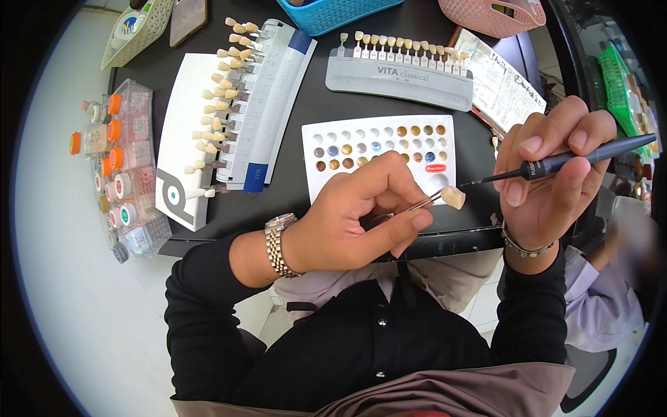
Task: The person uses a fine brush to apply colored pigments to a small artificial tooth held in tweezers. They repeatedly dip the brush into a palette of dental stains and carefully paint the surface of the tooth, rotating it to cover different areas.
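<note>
My left hand (347, 219), with a watch at the wrist, pinches thin metal tweezers (425, 202). Their tips grip a small cream-coloured dental crown (454, 198) above the near edge of the table. In the fingers of my right hand (552, 170) is a slim dark brush (592, 154), pointing left. Its fine dark tip is close to the crown's upper right side; whether they touch I cannot tell. Beneath and behind the crown lies a white palette (310, 149) with rows of wells, some filled with brown, yellow and blue stains. My left hand hides part of it.
A long tooth shade guide (267, 104) lies on a white box (182, 104) at left; a grey shade guide (399, 82) stands behind the palette. Bottles fill a clear rack (139, 132). Baskets, including a blue one (340, 15), line the far edge. Another person's sleeve (601, 306) shows at right.
</note>
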Available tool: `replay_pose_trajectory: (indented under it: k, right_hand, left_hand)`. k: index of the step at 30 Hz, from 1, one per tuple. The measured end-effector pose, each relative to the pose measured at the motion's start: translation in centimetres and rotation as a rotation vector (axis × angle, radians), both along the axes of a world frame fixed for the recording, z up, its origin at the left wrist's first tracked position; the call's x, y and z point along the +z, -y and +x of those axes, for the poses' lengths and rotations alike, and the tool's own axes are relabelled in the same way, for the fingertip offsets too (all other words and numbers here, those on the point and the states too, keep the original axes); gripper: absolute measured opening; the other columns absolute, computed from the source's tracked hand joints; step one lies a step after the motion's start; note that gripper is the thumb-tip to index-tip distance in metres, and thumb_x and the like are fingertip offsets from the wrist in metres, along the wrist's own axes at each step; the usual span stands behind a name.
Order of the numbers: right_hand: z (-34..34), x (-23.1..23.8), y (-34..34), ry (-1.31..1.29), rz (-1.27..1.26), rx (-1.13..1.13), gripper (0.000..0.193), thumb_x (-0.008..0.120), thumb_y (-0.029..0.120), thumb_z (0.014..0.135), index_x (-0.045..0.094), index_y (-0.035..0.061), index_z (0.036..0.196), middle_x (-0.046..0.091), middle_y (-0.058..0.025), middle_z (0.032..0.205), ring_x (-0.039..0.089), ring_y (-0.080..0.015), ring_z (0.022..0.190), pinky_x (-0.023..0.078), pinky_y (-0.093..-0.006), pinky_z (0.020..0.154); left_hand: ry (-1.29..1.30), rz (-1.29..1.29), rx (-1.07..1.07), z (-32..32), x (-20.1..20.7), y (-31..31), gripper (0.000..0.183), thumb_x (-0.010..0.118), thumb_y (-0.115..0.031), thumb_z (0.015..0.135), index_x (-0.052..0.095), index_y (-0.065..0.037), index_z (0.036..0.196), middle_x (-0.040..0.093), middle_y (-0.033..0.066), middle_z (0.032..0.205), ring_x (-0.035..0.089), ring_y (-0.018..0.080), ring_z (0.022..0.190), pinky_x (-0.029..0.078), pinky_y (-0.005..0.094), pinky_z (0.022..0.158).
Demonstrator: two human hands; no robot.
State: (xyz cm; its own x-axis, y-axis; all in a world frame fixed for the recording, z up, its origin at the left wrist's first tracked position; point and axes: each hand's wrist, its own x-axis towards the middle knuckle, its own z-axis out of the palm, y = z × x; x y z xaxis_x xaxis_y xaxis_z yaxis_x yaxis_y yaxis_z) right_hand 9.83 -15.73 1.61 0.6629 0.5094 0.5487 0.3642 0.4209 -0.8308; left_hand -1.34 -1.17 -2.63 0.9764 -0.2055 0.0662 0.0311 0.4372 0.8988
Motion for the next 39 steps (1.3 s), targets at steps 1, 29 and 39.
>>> replay_pose_trajectory:
  k: [1,29,39]
  right_hand:
    - [0.03,0.0,0.02,-0.007,0.013,0.022,0.02,0.043,0.023,0.085,0.031,0.0068,0.086,0.043,-0.0076,0.075,0.041,-0.0062,0.041,0.036,-0.0166,0.036]
    - [-0.01,0.27,0.13,0.025,-0.006,0.061,0.018,0.041,0.022,0.086,0.031,0.0073,0.084,0.042,-0.0065,0.073,0.038,-0.0059,0.041,0.037,-0.0174,0.039]
    - [-0.19,0.27,0.17,0.075,-0.049,0.04,0.019,0.043,0.023,0.085,0.031,0.0079,0.084,0.043,-0.0067,0.073,0.038,-0.0073,0.039,0.037,-0.0174,0.036]
  left_hand:
    - [0.006,0.045,0.019,0.0,0.06,-0.08,0.01,0.049,-0.004,0.081,0.039,-0.003,0.082,0.051,0.0006,0.057,0.044,0.0001,0.047,0.03,0.014,0.043]
    - [0.143,0.343,0.045,-0.01,0.36,-0.87,0.014,0.047,0.002,0.08,0.036,-0.004,0.086,0.05,0.0039,0.067,0.049,0.0036,0.05,0.034,0.015,0.045]
    - [0.091,0.334,0.041,-0.1,0.17,-0.78,0.013,0.046,0.002,0.08,0.036,-0.004,0.086,0.05,0.0033,0.066,0.048,0.0033,0.05,0.035,0.0152,0.045]
